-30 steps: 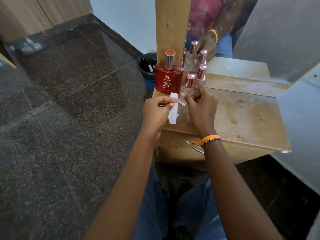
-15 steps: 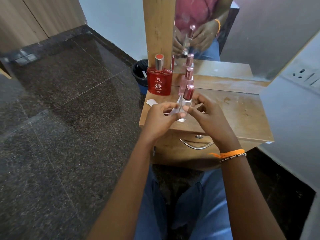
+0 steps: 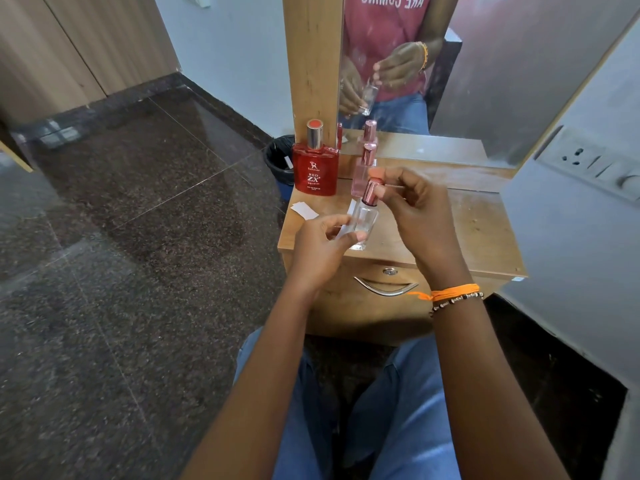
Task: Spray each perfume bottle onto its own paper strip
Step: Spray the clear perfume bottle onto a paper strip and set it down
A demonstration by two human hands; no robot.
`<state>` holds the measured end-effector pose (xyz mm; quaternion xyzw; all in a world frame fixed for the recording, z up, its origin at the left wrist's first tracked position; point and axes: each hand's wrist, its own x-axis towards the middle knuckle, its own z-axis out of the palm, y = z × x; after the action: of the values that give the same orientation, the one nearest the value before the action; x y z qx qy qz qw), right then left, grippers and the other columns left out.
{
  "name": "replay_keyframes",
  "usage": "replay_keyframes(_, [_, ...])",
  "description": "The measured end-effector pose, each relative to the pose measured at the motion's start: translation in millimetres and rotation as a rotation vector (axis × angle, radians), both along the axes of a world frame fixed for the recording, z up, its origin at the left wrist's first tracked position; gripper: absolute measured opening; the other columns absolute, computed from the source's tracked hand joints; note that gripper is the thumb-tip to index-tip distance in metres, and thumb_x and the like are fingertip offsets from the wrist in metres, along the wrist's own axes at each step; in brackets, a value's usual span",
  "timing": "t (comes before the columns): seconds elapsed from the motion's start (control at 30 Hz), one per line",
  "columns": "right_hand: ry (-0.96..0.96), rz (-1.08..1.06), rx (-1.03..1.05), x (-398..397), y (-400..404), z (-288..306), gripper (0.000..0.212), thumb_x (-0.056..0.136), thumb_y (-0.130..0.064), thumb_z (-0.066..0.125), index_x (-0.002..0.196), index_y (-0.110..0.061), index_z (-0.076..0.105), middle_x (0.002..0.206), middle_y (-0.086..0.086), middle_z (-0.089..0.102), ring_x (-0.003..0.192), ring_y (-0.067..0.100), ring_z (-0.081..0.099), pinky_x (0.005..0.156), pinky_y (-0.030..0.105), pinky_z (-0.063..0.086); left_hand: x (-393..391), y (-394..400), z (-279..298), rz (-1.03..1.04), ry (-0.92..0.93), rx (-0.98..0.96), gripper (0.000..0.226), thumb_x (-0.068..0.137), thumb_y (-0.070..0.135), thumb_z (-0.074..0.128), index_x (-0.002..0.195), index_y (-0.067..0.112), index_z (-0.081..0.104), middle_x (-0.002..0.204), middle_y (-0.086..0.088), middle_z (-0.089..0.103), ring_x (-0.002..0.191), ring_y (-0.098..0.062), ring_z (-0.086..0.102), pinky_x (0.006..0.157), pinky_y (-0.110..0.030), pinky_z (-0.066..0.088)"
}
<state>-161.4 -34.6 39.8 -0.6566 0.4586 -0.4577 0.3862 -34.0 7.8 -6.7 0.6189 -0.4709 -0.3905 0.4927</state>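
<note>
Above the wooden bench (image 3: pixel 478 233), the left hand (image 3: pixel 320 249) grips a clear perfume bottle (image 3: pixel 363 221) together with a paper strip (image 3: pixel 346 230). The right hand (image 3: pixel 420 216) pinches its rose-gold cap (image 3: pixel 371 192). A red perfume bottle (image 3: pixel 316 168), a pink bottle (image 3: pixel 362 171) and another strip (image 3: pixel 304 209) sit behind.

Left hand (image 3: pixel 320 242): raised before the body, fingers curled in a grip.
Right hand (image 3: pixel 420 216): raised, fingertips (image 3: pixel 378 192) pinching.

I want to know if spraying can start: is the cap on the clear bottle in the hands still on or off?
On. The rose-gold cap sits on the clear bottle; the right hand pinches it.
</note>
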Motion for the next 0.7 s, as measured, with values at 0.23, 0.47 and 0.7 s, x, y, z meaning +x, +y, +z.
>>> replay_keyframes(0.23, [-0.169,0.029,-0.073,0,6,7,0.027,0.094,0.000,0.044,0.098,-0.019,0.064,0.093,-0.004,0.067,0.090,0.014,0.064,0.087,0.033,0.055,-3,9,5,-0.059,0.047,0.032,0.035,0.081,0.022,0.069,0.115,0.012,0.067,0.111,-0.002,0.070,0.104,-0.015,0.064,0.095,-0.035,0.050])
replay_keyframes(0.47, [-0.268,-0.002,0.075,-2,17,-11,0.023,0.091,0.002,0.042,0.082,-0.018,0.048,0.078,-0.009,0.047,0.071,0.000,0.050,0.077,0.027,0.047,-2,14,12,-0.095,0.095,0.032,0.032,0.084,0.024,0.067,0.114,0.013,0.068,0.110,0.000,0.071,0.106,-0.013,0.063,0.096,-0.033,0.048])
replay_keyframes(0.7, [-0.115,0.171,0.002,-9,27,-23,0.049,0.089,-0.023,0.064,0.132,-0.029,0.041,0.132,0.010,0.050,0.116,0.019,0.054,0.097,0.030,0.051,0,16,18,-0.150,0.115,0.020,0.027,0.084,0.026,0.066,0.110,0.019,0.068,0.098,0.013,0.071,0.097,0.000,0.064,0.079,-0.015,0.045])
